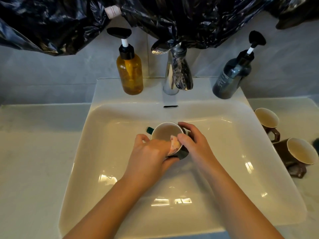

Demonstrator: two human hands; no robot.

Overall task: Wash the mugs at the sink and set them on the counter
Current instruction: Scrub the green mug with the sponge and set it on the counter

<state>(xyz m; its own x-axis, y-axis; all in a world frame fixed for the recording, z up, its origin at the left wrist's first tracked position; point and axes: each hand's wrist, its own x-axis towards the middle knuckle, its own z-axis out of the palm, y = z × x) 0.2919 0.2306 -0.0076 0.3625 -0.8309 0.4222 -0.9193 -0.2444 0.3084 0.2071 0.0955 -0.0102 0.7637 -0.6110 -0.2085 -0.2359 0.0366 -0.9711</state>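
Observation:
A dark green mug (165,132) with a cream inside is held tilted over the white sink (110,152), its handle pointing left. My right hand (191,140) grips the mug's right side, fingers round the far wall and thumb at the near rim. My left hand (150,152) holds a small pink sponge (174,144) pressed over the near rim, part of it inside the mug. Two brown mugs lie on their sides on the right counter, one farther back (266,119) and one nearer (299,150).
The chrome tap (172,78) stands behind the basin with no water visibly running. An amber pump bottle (130,73) is to its left and a dark shampoo bottle (231,78) to its right. Black plastic sheeting (155,16) hangs above. Pale counter (34,152) extends to the left.

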